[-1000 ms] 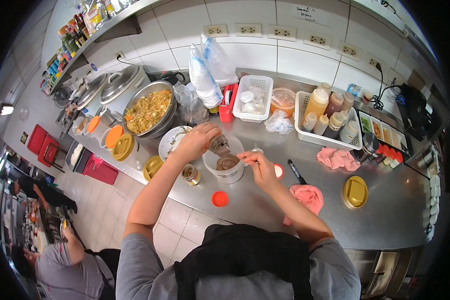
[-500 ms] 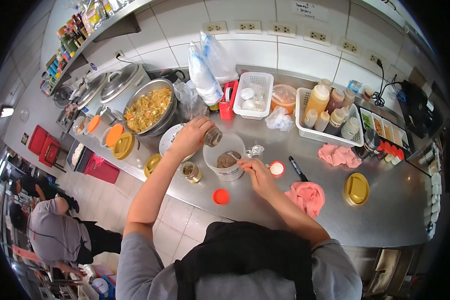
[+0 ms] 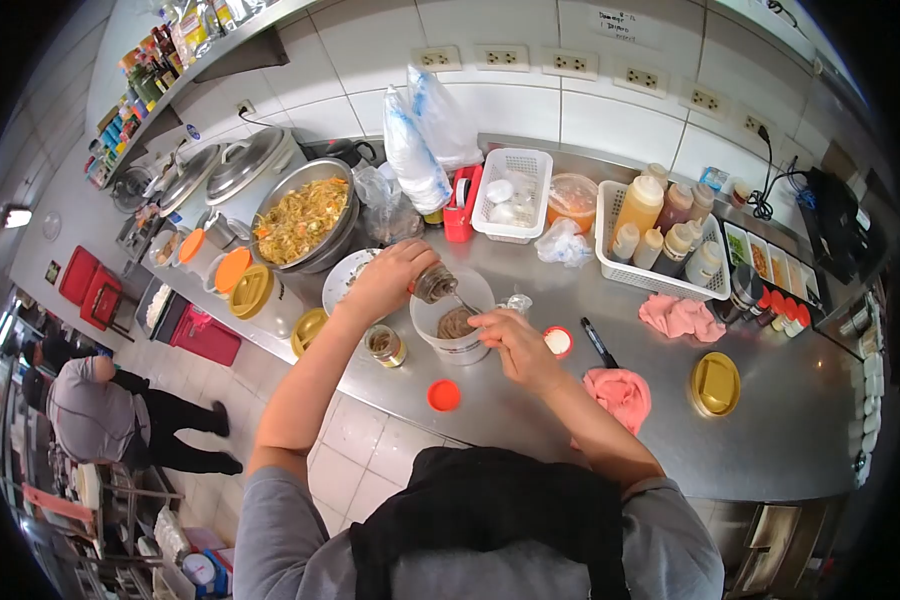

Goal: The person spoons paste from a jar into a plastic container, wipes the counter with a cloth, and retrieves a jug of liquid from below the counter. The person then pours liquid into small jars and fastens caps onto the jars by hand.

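Observation:
My left hand [image 3: 392,278] is closed round a small glass jar [image 3: 434,284], tilted over the rim of a translucent plastic tub [image 3: 426,322]. Brownish paste [image 3: 456,322] lies in the bottom of the tub. In my right hand [image 3: 515,345] is a spoon [image 3: 463,301], its far end up at the tilted jar's mouth. A second glass jar [image 3: 385,345] stands upright on the counter, left of the tub. Nearer me lies a red lid [image 3: 443,395]. Another red lid [image 3: 557,342], its white inside facing up, sits right of my right hand.
Behind my left hand is a white plate [image 3: 342,283]. A steel bowl of noodles [image 3: 305,222] stands at the back left. Squeeze bottles fill a white basket [image 3: 670,278]. A marker [image 3: 598,342], a pink cloth [image 3: 620,398] and a gold lid [image 3: 715,384] lie rightward. A co-worker [image 3: 100,410] stands left.
The spoon has risen from the paste in the tub to the jar's mouth. The jar has shifted slightly right, towards the spoon. The co-worker at left has changed posture.

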